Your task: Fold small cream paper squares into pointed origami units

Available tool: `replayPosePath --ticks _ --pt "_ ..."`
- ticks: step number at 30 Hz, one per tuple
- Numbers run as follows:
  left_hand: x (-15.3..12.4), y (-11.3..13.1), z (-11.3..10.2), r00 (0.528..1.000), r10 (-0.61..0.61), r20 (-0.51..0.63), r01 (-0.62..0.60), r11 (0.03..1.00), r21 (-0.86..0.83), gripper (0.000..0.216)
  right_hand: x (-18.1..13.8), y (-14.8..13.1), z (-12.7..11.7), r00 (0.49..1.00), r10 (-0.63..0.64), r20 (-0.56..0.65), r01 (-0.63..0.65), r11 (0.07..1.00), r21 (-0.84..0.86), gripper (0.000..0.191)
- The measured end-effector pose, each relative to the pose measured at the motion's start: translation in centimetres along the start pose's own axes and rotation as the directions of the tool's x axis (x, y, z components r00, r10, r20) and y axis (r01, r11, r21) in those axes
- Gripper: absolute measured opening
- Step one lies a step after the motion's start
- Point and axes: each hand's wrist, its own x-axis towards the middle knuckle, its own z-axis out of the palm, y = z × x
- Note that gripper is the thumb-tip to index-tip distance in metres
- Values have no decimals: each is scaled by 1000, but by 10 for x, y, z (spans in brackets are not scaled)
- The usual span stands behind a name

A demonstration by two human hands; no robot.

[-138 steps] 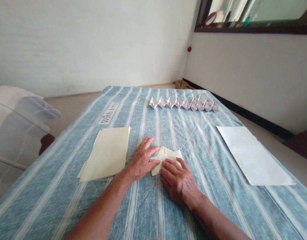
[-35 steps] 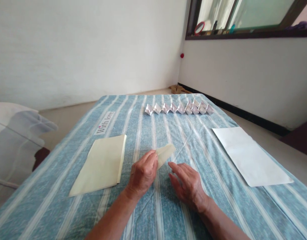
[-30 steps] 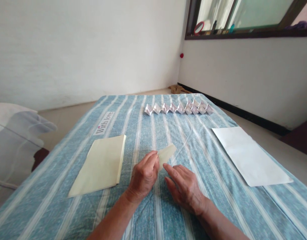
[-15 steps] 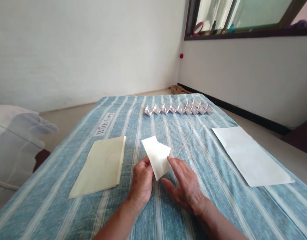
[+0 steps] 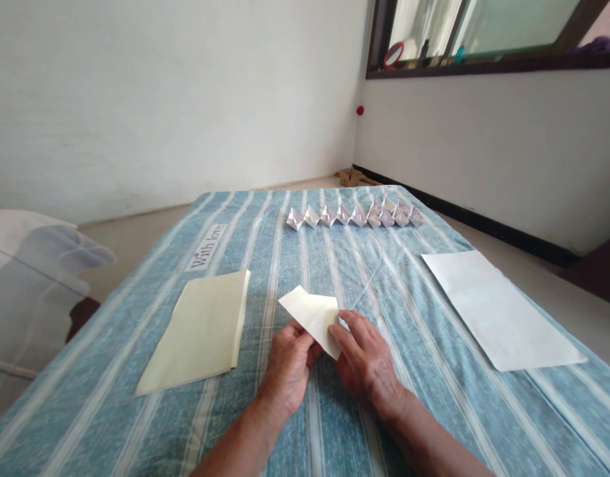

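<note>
- Blue-and-white striped cloth [image 5: 434, 411]: covers the whole work surface.
- White rectangular paper sheet [image 5: 498, 308]: lies flat at the right, well apart from the hands.
- Cream paper stack [image 5: 200, 328]: lies flat at the left.
- Row of small white folded paper figures [image 5: 354, 216]: along the far edge.
- Folded cream paper piece [image 5: 312, 315]: centre, raised off the cloth, tilted.
- Left hand [image 5: 289, 364]: pinches its near-left edge.
- Right hand [image 5: 367, 361]: fingers grip its right corner.

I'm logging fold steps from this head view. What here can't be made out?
- Near edge of the folded cream paper: covered by the left hand and right hand.
- Paper boats in the far row: too small to tell the folds.
- Window-sill items: small, cut by the top edge.
</note>
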Motion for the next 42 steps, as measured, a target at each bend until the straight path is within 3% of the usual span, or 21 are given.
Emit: replayPosePath --ticks 5,7,8,10,13,15,17,20,23,26,30,35,39,42 --pt "1 8 -6 999 -15 31 8 974 226 33 0 10 -3 999 -26 31 25 1000 9 26" --pt "5 11 -14 996 86 -35 -62 896 439 35 -1 15 -5 998 -25 50 24 1000 9 26" --pt "7 13 -19 978 201 -59 -132 811 570 37 -1 17 -5 998 -22 55 22 1000 5 25" --pt "12 15 -30 874 484 -37 -296 592 750 49 -3 22 -8 998 -12 69 13 1000 -4 25" --pt "12 19 -43 684 687 246 -537 245 807 48 -4 26 -12 996 4 88 -4 1000 0 27" --pt "6 23 -45 584 662 469 -663 55 747 48 -5 27 -15 995 5 98 -7 1000 17 27" --pt "-1 27 -44 503 563 655 -751 -91 654 51 -5 27 -16 995 -5 103 0 999 43 27" --pt "-9 28 -39 433 405 805 -805 -229 548 54 -5 26 -18 992 -23 125 13 997 79 29" --pt "-9 24 -39 427 307 851 -808 -293 511 52 -5 25 -18 987 -31 158 16 996 93 32" --pt "-5 17 -41 441 227 868 -818 -295 493 53 -4 26 -19 981 -25 192 6 995 99 31" --pt "2 9 -42 441 187 878 -817 -320 479 49 -5 29 -19 980 -9 198 -7 997 81 30" --pt "6 2 -38 359 234 903 -811 -400 426 30 -6 32 -18 978 9 210 -19 999 47 28" --pt "5 1 -33 290 326 900 -770 -478 421 26 -8 33 -16 983 12 183 -17 999 30 30" --pt "2 2 -31 279 353 893 -754 -496 432 26 -9 34 -16 985 24 171 -27 1000 11 31"
